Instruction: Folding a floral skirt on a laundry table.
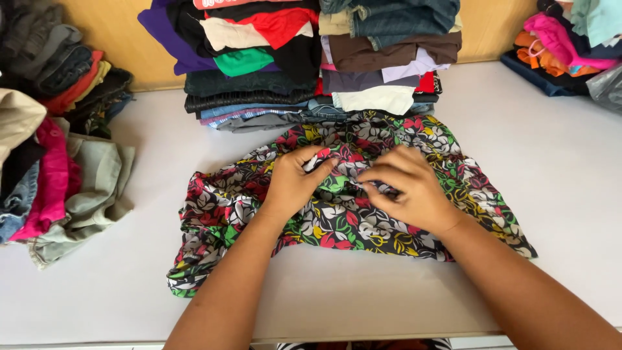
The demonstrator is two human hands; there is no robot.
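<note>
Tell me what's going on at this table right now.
A person's left hand and right hand both pinch the bunched middle of a floral-print cloth garment in black, red, green and yellow, spread crumpled on the white table. Behind it stand two tall stacks of folded clothes. Loose heaps of mixed clothing lie at the left and at the far right.

Pretty packed white table point(557, 194) here. A floral garment point(337, 214) is spread flat in the middle, two tall stacks of folded clothes point(311, 65) sit right behind it, a messy heap of clothes point(58, 155) is on the left, and a smaller pile point(570, 45) is in the far right corner.
</note>
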